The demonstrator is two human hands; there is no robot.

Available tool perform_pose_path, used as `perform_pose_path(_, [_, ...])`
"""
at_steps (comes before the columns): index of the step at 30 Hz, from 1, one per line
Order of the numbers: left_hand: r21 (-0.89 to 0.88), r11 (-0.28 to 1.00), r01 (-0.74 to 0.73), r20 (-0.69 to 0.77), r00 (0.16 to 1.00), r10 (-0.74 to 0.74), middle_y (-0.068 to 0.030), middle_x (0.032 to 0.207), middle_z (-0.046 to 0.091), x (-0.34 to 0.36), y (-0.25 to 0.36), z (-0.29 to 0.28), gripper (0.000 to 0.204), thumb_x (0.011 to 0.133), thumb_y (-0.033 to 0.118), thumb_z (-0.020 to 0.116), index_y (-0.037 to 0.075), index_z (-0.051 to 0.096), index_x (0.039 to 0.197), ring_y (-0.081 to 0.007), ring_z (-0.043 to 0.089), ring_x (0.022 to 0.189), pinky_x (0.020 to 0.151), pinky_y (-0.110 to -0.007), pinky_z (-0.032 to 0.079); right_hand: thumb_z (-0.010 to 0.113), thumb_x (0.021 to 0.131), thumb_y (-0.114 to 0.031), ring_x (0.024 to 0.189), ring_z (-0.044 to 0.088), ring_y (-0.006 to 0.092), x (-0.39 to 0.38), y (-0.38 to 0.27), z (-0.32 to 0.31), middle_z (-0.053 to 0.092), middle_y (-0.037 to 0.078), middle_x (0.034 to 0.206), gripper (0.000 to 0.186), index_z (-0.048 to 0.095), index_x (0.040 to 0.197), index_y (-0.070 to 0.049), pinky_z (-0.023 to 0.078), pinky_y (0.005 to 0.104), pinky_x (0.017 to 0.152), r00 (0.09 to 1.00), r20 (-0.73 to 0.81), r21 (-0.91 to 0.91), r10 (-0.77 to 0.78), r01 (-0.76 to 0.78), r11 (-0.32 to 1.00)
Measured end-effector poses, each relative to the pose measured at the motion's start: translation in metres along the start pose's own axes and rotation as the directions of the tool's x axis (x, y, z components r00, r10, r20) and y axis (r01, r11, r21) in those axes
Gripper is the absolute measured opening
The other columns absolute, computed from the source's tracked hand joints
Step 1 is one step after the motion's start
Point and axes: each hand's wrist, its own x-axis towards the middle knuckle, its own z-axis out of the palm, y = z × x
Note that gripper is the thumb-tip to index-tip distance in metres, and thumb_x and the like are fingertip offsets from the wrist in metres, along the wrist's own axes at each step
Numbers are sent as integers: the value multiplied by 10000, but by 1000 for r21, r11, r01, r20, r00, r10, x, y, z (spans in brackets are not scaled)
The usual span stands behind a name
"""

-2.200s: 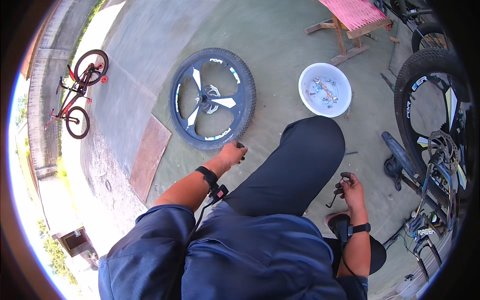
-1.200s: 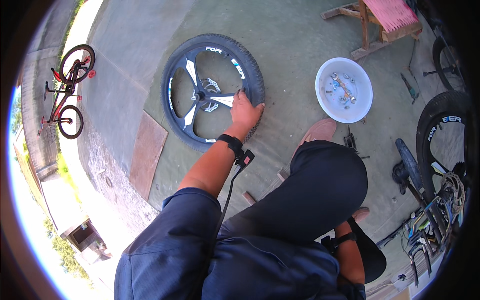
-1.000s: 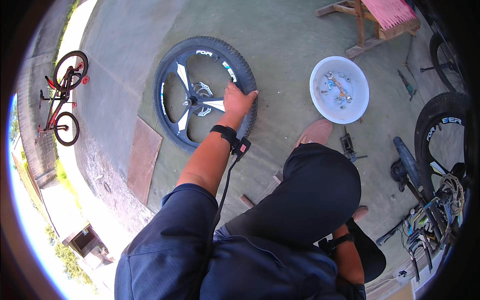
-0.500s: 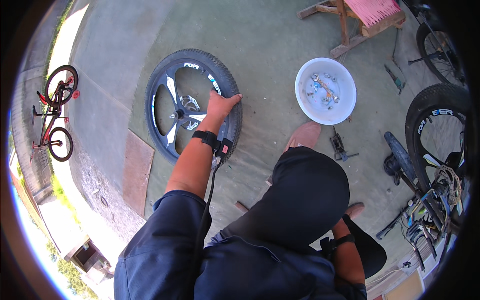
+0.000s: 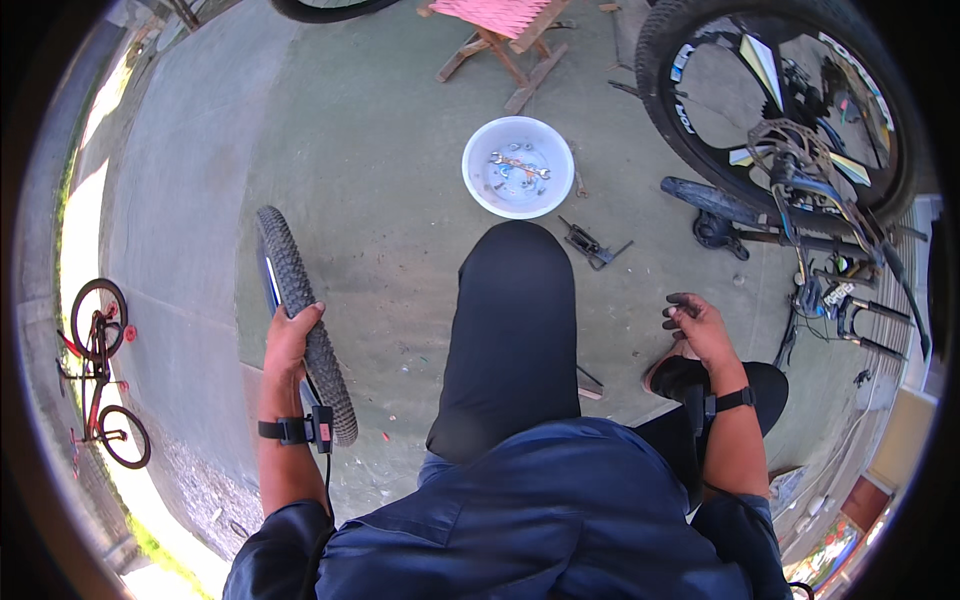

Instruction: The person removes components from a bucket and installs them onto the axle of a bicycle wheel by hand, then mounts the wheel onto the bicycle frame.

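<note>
Knobbly-tyred bicycle wheel, at the person's left, seen nearly edge-on; its long axis runs fore and aft, the near end slanting rightward. The left hand is closed on it about midway along, thumb over the tread. The right hand, half open with curled fingers and no discernible load, lies well apart, across the trousered knee. Farther forward stands a white basin containing a spanner. Hidden: the left fingertips and most of the wheel's left face. Floor contact cannot be determined.
</note>
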Motion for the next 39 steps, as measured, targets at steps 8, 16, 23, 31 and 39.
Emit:
perform_pose_path(8, [-186,974,-130,176,971,163,-80,756,626,-77,51,25,250,857,249,646,9,599,907,-165,583,584,534,-305,493,594,927,-164,889,654,149,-54,18,-54,659,41,999,304,578,1212,-61,482,263,715,982,-136,11,-128,131,991])
perform_pose_path(16, [-338,925,-173,226,940,258,-139,832,652,-106,66,23,387,850,337,626,-16,591,1007,-238,645,737,656,-360,539,593,921,-195,888,660,158,-71,59,-87,666,80,1032,334,571,1224,-55,492,269,708,968,-189,123,-163,188,974])
perform_pose_path(23, [-380,922,-80,359,905,227,-215,1001,660,-97,68,21,433,867,318,583,-41,573,1108,-337,651,908,839,-455,530,600,921,-191,859,662,159,-85,86,-106,669,77,1003,340,567,1226,-45,493,271,685,952,-242,236,-189,247,940])
perform_pose_path(31, [22,904,-426,278,871,404,-125,1058,576,-130,113,45,560,783,53,579,-40,400,1306,-215,599,869,782,-341,514,669,874,-162,741,630,122,-73,83,-102,663,61,817,337,593,1168,-14,501,280,665,905,-253,164,-341,387,907])
perform_pose_path(39, [276,838,-471,4,872,489,-159,1100,591,-76,119,41,578,809,102,658,-24,414,1318,-249,614,875,776,-360,521,689,840,-245,775,659,224,-63,96,-100,695,112,852,368,610,1133,-37,508,332,717,863,-304,37,-403,433,901])
